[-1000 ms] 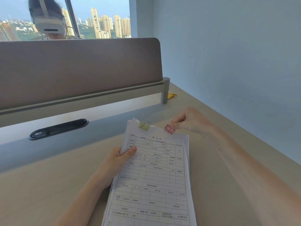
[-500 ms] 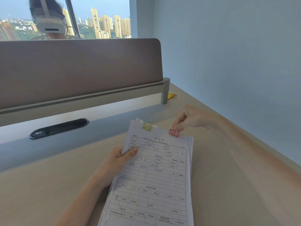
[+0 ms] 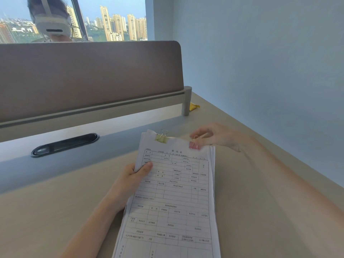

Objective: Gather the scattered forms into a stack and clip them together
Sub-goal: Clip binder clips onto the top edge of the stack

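Observation:
A stack of printed forms (image 3: 173,192) lies slanted over the desk, lifted at its left side. My left hand (image 3: 130,177) grips the stack's left edge, thumb on the top sheet. A yellow-green binder clip (image 3: 161,138) bites the top edge left of centre. A pink binder clip (image 3: 194,145) sits on the top edge near the right corner. My right hand (image 3: 217,136) is just behind that corner, fingertips pinched on the pink clip's wire handle.
The beige desk (image 3: 46,211) runs to a grey-brown divider panel (image 3: 89,77) with a black cable slot (image 3: 65,144) in front. A small yellow item (image 3: 194,106) lies by the divider post. A blue wall (image 3: 270,71) borders the right. A person's head (image 3: 52,23) shows behind the divider.
The pink clip went from being held at the top edge to sitting clamped on the right corner. My right fingers have lifted to its wire handle. The stack shifted slightly right.

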`<state>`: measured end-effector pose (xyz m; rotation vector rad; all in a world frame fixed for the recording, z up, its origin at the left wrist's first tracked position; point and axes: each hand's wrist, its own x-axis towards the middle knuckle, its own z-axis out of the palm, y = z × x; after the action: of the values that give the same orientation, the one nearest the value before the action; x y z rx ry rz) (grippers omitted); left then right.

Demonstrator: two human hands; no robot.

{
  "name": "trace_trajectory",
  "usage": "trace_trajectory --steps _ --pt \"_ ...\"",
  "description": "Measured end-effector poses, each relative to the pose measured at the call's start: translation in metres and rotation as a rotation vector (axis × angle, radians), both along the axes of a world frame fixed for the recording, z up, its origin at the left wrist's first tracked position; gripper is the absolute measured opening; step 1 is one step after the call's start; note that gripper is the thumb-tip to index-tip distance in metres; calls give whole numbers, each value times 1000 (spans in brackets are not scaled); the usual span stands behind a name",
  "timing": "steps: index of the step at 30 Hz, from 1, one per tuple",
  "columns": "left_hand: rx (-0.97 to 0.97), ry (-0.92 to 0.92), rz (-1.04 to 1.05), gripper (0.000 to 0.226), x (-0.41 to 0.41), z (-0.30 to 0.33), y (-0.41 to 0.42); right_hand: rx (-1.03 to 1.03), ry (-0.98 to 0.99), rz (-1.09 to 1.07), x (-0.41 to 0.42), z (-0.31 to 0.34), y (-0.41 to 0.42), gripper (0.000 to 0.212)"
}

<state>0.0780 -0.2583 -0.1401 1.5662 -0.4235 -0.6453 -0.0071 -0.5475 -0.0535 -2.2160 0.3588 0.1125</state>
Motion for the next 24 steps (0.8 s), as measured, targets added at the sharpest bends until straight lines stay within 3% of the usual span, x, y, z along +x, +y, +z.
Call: trace_trajectory --steps 2,7,10,13,18,24 --pt "-18 20 15 29 0 1 0 98 -73 -133 -6 -7 7 68" --pt "-52 50 41 28 -6 6 -2 411 -139 -444 -28 -34 29 93" --pt "-90 100 93 27 -12 11 -7 567 -153 -462 -37 -47 41 58" --pt "-124 136 148 28 -17 16 -15 563 -182 -523 -42 -53 49 32" --pt "-120 140 233 25 -29 20 -40 505 -221 -607 -40 -57 39 22" --pt "-79 -3 387 26 -30 17 -89 346 -176 -643 -24 -52 -3 19"
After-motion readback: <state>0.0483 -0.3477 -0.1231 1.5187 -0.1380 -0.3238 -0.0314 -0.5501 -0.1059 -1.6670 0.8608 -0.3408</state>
